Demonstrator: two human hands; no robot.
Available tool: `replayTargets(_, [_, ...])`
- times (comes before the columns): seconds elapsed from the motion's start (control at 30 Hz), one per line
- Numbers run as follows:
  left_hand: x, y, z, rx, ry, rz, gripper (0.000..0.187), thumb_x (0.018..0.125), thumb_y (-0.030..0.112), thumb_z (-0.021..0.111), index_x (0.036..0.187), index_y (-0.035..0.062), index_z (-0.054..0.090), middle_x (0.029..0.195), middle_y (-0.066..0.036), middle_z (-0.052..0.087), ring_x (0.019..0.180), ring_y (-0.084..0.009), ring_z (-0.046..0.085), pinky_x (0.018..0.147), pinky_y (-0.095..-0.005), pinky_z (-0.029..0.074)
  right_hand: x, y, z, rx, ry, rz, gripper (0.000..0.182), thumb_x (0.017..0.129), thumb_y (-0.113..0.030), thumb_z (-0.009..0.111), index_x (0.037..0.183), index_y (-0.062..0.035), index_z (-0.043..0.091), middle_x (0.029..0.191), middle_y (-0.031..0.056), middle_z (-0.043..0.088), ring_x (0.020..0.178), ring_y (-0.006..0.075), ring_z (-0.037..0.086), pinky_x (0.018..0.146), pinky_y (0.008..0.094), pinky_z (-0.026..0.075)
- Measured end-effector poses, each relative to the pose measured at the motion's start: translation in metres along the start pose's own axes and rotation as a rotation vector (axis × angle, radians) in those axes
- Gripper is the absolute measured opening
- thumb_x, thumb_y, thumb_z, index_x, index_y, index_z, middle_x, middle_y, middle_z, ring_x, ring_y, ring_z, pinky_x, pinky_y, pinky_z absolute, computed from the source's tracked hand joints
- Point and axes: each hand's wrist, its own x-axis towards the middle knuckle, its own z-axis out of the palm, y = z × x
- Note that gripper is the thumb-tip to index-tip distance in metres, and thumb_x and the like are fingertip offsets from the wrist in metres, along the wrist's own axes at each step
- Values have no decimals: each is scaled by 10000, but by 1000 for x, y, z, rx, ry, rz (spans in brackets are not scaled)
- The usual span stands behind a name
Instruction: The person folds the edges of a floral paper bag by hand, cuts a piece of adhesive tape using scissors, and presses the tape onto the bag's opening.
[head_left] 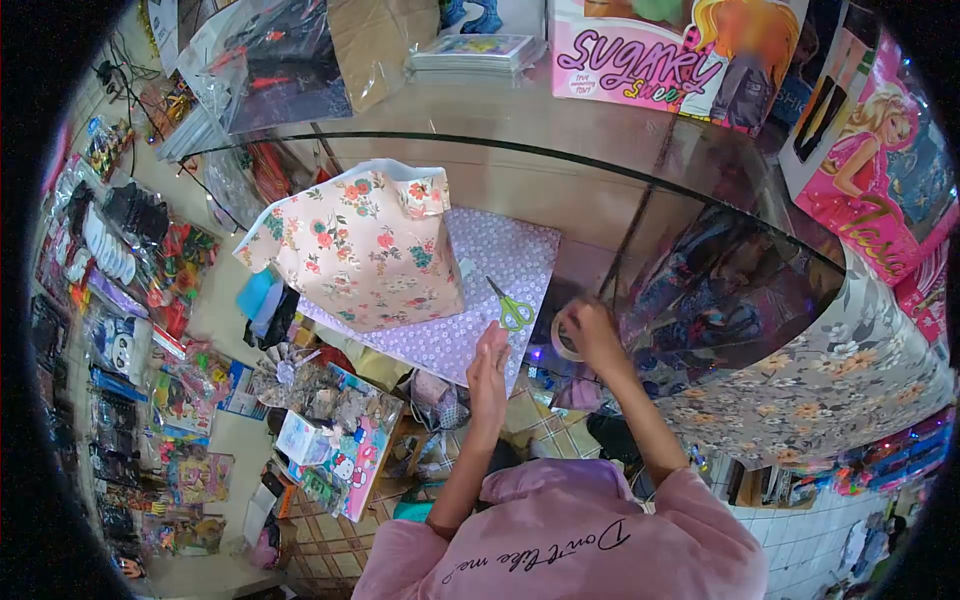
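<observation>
My right hand [592, 340] is closed around a roll of tape [565, 337] at the right of the purple flowered sheet [505, 235]. My left hand [487, 378] is held edge-on over the sheet's near edge, its fingers stretched out, with no object visible in it. Just beyond its fingertips lie green-handled scissors [513, 310], their blades pointing away to the left. A large package in pink floral paper [365, 245] stands on the sheet to the left. Its upper edge is folded and uneven.
A glass shelf edge [500, 143] curves across beyond the sheet, with a stack of flat packs [475, 55] and a Sugary Sweet book [640, 70] on it. Grey floral paper [800, 370] hangs at the right. Several packaged goods crowd the left, near a Hello Kitty board [350, 470].
</observation>
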Motion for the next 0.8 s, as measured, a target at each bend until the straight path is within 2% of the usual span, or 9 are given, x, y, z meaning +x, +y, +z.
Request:
replayTargets(0.03, [-2, 2, 3, 13, -12, 6, 449, 1020, 297, 403, 1339, -14, 452, 1449, -111, 394, 1326, -235, 395, 1083, -383, 307, 9, -7, 4, -47, 46, -99, 246, 824, -199, 673, 875, 34, 616, 854, 208, 642, 825, 373, 621, 722, 452, 474])
replayTargets(0.13, [-8, 3, 6, 58, -47, 17, 459, 1013, 303, 404, 1341, -15, 448, 1449, -113, 392, 1325, -235, 387, 1084, -388, 294, 29, -28, 23, -97, -70, -201, 282, 752, -202, 724, 905, 8, 615, 857, 206, 652, 835, 378, 632, 728, 460, 485])
replayTargets(0.27, [-13, 11, 9, 127, -88, 39, 539, 992, 335, 422, 1392, -23, 381, 1468, -115, 370, 1332, -234, 357, 1084, -398, 270, 42, -31, 45, -175, -190, -111, 373, 700, -196, 752, 977, -8, 586, 850, 214, 657, 854, 390, 642, 755, 483, 497])
replayTargets(0.37, [-13, 12, 8, 212, -142, 65, 547, 984, 333, 425, 1398, -20, 377, 1475, -107, 364, 1328, -226, 351, 1068, -386, 267, 48, -13, 53, -299, -170, -175, 383, 688, -159, 753, 992, 4, 587, 826, 223, 655, 824, 408, 636, 732, 479, 498])
replayTargets(0.47, [-12, 22, 18, 258, -193, 60, 571, 973, 349, 429, 1409, -14, 368, 1484, -101, 354, 1320, -221, 354, 1055, -371, 263, 43, 1, 40, -114, -142, -172, 426, 664, -117, 763, 1022, 26, 581, 773, 217, 641, 783, 351, 662, 683, 417, 512])
replayTargets(0.57, [-7, 25, 23, 263, -189, 41, 564, 957, 351, 476, 1402, 12, 408, 1453, -81, 369, 1275, -204, 392, 1030, -345, 276, 27, -14, 1, 217, -188, -28, 425, 690, -89, 761, 1054, 26, 575, 747, 143, 655, 754, 222, 667, 655, 318, 509])
replayTargets(0.67, [-3, 25, 19, 268, -186, 48, 569, 949, 355, 498, 1406, 27, 416, 1441, -70, 383, 1247, -193, 421, 992, -321, 293, -13, -20, -17, 572, -138, 104, 368, 776, -97, 728, 1093, 9, 573, 801, 67, 662, 759, 122, 639, 679, 254, 494])
replayTargets(0.77, [0, 21, 13, 245, -157, 51, 580, 950, 352, 494, 1422, 30, 390, 1452, -73, 385, 1232, -191, 440, 953, -305, 305, -68, 2, 10, 1061, -144, 61, 368, 856, -94, 669, 1194, -24, 543, 860, 28, 657, 745, 114, 622, 689, 254, 490])
replayTargets(0.8, [-1, 19, 12, 231, -142, 48, 583, 951, 349, 492, 1427, 31, 381, 1456, -75, 385, 1227, -190, 446, 940, -300, 309, -82, -6, 2, 1071, -262, 120, 383, 897, -170, 631, 1231, -22, 518, 874, 35, 648, 763, 113, 613, 694, 256, 484])
